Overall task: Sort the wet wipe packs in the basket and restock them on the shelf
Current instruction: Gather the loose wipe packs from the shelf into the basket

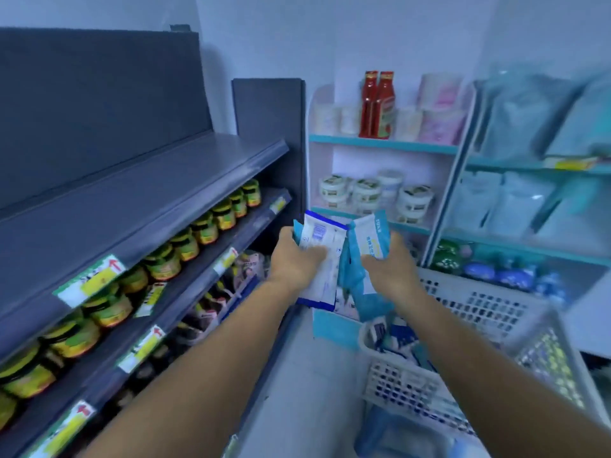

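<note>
My left hand [297,259] grips a stack of white wet wipe packs with dark blue edges [322,246], held upright in the middle of the view. Right beside it, my right hand [388,267] holds light blue wet wipe packs [367,239]; the two bundles nearly touch. Below my right arm stands a grey perforated basket [479,309] with more blue and white packs [396,338] lying inside. A shelf with a teal edge [535,165] at the right carries pale blue packs [522,123], blurred.
A dark grey shelf unit [148,193] at the left holds rows of green-lidded jars [205,228] and yellow price tags. Straight ahead a white shelf holds red sauce bottles [377,104], tissue rolls and white tubs [363,193]. Pale floor lies between the units.
</note>
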`<state>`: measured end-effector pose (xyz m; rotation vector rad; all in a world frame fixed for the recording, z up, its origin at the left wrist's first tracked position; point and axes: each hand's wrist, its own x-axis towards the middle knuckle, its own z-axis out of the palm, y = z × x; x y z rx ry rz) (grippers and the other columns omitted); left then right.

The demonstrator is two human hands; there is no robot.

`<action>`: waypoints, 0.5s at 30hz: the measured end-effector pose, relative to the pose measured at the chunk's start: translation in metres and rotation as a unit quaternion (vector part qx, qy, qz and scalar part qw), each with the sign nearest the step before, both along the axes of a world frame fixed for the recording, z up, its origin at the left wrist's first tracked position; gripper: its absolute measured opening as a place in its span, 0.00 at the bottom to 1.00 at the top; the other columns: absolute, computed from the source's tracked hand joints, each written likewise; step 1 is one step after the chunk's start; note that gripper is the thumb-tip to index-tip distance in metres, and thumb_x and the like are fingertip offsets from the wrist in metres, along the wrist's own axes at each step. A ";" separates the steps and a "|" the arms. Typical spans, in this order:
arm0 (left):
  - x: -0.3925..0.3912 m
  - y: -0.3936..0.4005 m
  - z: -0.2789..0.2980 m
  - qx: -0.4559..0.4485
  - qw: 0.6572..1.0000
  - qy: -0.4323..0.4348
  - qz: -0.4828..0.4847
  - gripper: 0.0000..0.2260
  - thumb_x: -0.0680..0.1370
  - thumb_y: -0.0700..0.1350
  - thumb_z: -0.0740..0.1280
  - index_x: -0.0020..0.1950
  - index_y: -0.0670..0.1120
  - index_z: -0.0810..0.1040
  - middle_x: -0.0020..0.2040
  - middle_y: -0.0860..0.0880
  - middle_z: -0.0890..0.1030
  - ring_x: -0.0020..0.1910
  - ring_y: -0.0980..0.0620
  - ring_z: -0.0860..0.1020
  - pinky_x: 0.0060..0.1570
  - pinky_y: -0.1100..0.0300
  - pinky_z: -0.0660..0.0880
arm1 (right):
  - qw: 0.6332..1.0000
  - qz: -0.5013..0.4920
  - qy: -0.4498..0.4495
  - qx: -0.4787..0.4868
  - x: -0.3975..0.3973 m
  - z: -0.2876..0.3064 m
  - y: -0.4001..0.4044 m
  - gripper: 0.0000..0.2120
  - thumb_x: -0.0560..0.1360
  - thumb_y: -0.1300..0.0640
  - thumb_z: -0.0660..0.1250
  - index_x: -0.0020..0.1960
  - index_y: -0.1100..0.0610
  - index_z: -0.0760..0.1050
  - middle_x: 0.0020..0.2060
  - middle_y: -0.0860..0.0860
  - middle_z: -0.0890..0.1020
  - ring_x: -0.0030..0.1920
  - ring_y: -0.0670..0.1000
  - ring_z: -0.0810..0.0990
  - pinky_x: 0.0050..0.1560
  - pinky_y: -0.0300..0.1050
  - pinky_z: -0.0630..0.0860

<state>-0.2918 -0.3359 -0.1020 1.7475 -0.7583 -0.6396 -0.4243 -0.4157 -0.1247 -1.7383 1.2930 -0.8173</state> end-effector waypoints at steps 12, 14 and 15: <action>-0.190 -0.141 -0.130 0.142 0.981 0.036 -0.129 0.16 0.76 0.41 0.68 0.62 0.46 0.69 0.55 0.46 0.77 0.48 0.48 0.75 0.43 0.60 0.72 | 0.978 -0.125 0.099 0.136 -0.198 -0.118 -0.096 0.08 0.77 0.61 0.60 0.56 0.55 0.65 0.45 0.54 0.76 0.38 0.53 0.74 0.37 0.45 0.68; -0.212 -0.160 -0.151 0.164 0.977 0.045 -0.132 0.17 0.76 0.41 0.68 0.64 0.46 0.68 0.56 0.46 0.76 0.49 0.48 0.75 0.44 0.59 0.72 | 0.974 -0.136 0.103 0.151 -0.219 -0.138 -0.111 0.08 0.78 0.62 0.60 0.55 0.54 0.65 0.43 0.52 0.75 0.36 0.49 0.73 0.33 0.42 0.66; -0.221 -0.169 -0.163 0.176 0.974 0.048 -0.135 0.19 0.76 0.42 0.68 0.65 0.46 0.68 0.55 0.46 0.76 0.49 0.47 0.74 0.46 0.58 0.72 | 0.972 -0.142 0.108 0.154 -0.228 -0.147 -0.118 0.08 0.78 0.62 0.60 0.54 0.54 0.64 0.40 0.51 0.74 0.35 0.48 0.71 0.32 0.42 0.65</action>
